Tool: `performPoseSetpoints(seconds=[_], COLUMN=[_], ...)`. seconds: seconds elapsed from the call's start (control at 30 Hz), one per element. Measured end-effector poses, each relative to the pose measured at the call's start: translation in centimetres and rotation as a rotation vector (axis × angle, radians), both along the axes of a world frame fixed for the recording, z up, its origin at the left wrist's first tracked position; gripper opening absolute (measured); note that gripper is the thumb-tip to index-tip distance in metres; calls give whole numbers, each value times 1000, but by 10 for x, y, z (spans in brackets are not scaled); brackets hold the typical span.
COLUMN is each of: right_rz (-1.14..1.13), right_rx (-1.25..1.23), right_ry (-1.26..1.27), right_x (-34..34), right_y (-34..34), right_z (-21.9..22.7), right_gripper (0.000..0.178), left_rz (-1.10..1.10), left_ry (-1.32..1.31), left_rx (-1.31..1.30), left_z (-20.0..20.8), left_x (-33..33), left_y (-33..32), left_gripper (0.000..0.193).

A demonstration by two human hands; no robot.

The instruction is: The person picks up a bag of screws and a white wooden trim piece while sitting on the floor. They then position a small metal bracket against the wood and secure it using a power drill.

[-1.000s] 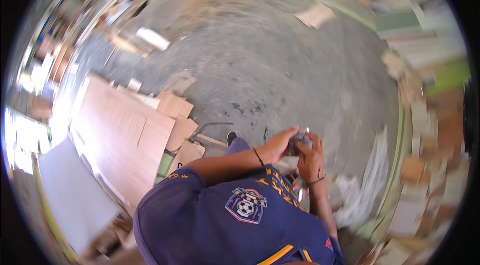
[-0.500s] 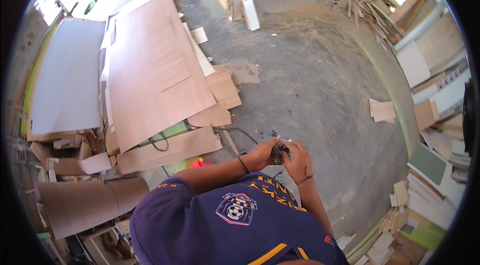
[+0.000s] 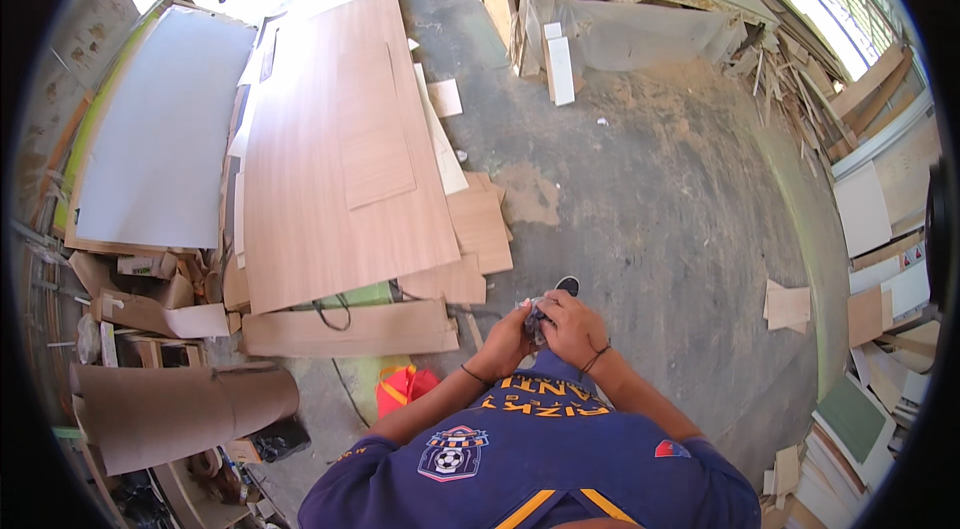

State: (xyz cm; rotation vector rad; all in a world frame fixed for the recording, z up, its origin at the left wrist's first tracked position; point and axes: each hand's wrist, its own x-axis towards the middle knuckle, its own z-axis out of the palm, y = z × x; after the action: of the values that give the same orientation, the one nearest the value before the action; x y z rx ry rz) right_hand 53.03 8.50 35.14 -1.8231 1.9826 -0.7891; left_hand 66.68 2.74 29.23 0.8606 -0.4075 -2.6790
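In front of my chest both hands meet around a small dark thing (image 3: 535, 325), which looks partly wrapped in clear plastic; its kind is too small to make out. My left hand (image 3: 507, 339) grips it from the left with closed fingers. From the right, my right hand (image 3: 575, 329) bends its fingers over the top, hiding part of it. The dark tip of a shoe (image 3: 568, 284) shows just beyond the hands. A red and yellow bag-like item (image 3: 405, 387) lies on the floor left of my left forearm.
Large wood-grain panels (image 3: 320, 169) lie stacked at left, beside a white sheet (image 3: 150, 139). A rolled brown sheet (image 3: 190, 414) is at near left. A worktable (image 3: 640, 29) stands far ahead. Board offcuts (image 3: 865, 409) line the right side, with small pieces (image 3: 787, 305) on the concrete floor.
The whole view has shifted, bringing the worktable and the red item further in. My hands have closed in tighter over the small dark thing. A shoe tip now shows.
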Motion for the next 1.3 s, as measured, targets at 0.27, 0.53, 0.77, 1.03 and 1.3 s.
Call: performPoseSetpoints(seconds=[0.27, 0.53, 0.77, 1.03, 1.3], right_rz=[-73, -10, 198, 386, 427], right_rx=[-6, -82, -38, 109, -105], right_ry=[6, -2, -11, 74, -96], right_x=[-144, -268, -308, -351, -357], right_y=[-100, -226, -361, -582, -765], right_z=[-18, 19, 2, 3, 34], right_gripper=[20, 18, 24, 21, 21], left_rz=[-97, -33, 148, 270, 469], left_ry=[41, 112, 50, 69, 40], left_rx=[-3, 150, 198, 158, 77], left_z=[-17, 21, -5, -1, 46], left_x=[-152, -271, -310, -346, -350], left_y=[-116, -242, -358, -550, -719], left_gripper=[40, 38, 32, 29, 32])
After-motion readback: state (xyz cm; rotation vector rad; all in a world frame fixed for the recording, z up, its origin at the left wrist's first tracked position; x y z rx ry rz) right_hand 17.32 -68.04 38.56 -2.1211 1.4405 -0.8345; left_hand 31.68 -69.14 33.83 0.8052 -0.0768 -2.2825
